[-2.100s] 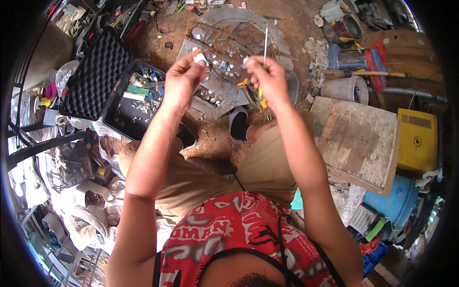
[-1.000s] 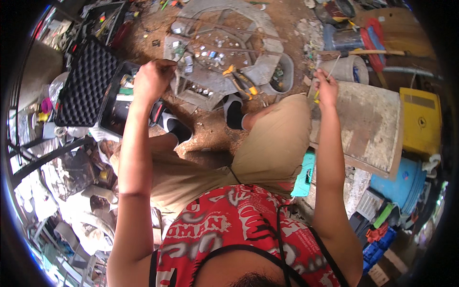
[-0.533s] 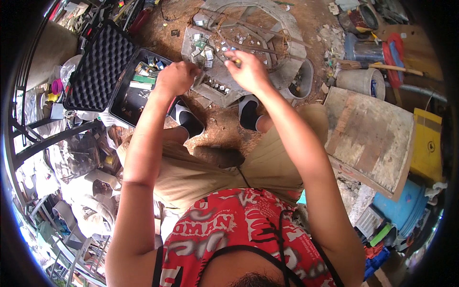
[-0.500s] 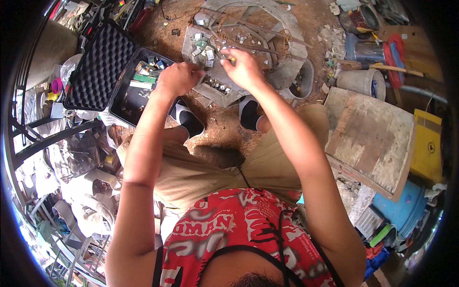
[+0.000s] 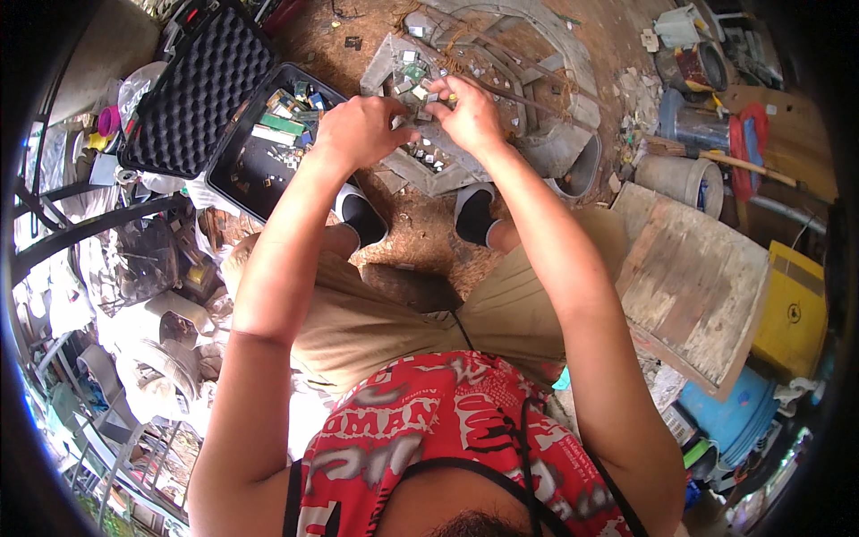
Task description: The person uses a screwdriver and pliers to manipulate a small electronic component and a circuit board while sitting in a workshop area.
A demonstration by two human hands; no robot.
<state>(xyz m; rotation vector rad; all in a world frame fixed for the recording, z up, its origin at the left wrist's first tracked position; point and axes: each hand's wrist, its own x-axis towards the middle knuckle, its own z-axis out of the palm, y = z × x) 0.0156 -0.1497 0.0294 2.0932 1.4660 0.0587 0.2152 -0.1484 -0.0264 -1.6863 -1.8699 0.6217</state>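
Note:
My left hand [image 5: 362, 130] curls above the near left part of a grey slab frame [image 5: 582, 98] on the floor; whatever its fingers hold is hidden. My right hand [image 5: 467, 116] reaches from the right, thumb and index bent around a small greyish item too small to name, close to my left hand. Small metal and green electronic pieces [image 5: 412, 73] lie scattered on the slabs just beyond my fingertips. An open black case [image 5: 242, 179] at left holds green boards [image 5: 282, 123] and small parts; its foam-lined lid [image 5: 179, 107] leans back.
My socked feet [image 5: 358, 217] stand below the slabs. A worn wooden board [image 5: 689, 277], yellow case [image 5: 787, 331], blue bucket [image 5: 725, 412], grey bucket [image 5: 671, 183] and wooden handle [image 5: 752, 166] crowd the right. Plastic bags and scrap [image 5: 143, 268] fill the left.
My hands, wide apart about a second ago, have come close together over the slabs. The yellow-handled screwdriver earlier in my right hand no longer shows clearly.

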